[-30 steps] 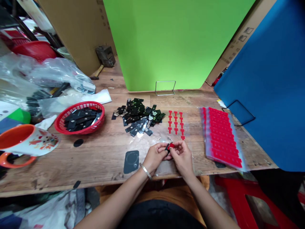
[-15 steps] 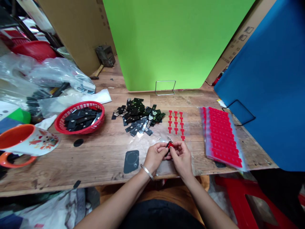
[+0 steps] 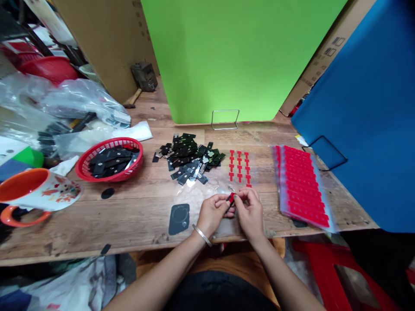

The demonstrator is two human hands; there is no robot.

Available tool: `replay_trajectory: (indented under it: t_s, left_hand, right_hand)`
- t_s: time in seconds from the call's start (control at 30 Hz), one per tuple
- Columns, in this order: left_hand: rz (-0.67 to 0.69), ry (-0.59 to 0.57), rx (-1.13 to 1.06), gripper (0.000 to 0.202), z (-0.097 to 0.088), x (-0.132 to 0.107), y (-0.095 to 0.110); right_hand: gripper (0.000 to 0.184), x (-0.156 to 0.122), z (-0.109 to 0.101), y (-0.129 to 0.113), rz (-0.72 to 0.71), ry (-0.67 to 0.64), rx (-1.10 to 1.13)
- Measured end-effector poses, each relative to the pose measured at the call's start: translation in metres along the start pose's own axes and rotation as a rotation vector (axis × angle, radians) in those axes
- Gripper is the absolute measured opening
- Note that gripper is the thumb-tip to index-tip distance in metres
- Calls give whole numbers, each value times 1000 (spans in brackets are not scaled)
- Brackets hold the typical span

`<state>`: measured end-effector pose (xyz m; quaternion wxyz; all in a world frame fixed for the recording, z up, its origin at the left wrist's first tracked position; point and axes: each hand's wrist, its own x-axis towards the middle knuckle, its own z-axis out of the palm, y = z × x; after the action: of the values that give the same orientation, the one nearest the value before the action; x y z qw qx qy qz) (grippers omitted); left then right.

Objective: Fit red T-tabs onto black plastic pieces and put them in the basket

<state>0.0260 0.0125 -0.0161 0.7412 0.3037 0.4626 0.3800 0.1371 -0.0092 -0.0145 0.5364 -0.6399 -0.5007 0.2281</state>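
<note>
Near the table's front edge, my left hand pinches a small flat black piece. On its upper end lies a red T-shaped sticker. The fingers of my right hand are closed on the sticker's edge at that end. Just beyond my hands, a clear sheet carries rows of red T-shaped stickers. To the left of these lies a loose pile of black pieces, some of them shiny. My fingers hide part of the held piece.
A red basket of black pieces stands left, beside an orange-and-white mug. Stacked sheets of red stickers lie right. A green board and a blue board stand behind. A dark flat pad lies left of my hands.
My right hand's fingers have shifted slightly across the red sticker toward its right edge. More of the black piece now shows between my hands. My left hand stays nearly in place.
</note>
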Motion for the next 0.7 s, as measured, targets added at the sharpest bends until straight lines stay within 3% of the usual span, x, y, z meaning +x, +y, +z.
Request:
replay_trajectory:
  t_s: [0.7]
  left_hand:
    - [4, -8, 26, 20, 2, -3, 4]
  right_hand:
    - [14, 1, 4, 1, 280, -66, 251]
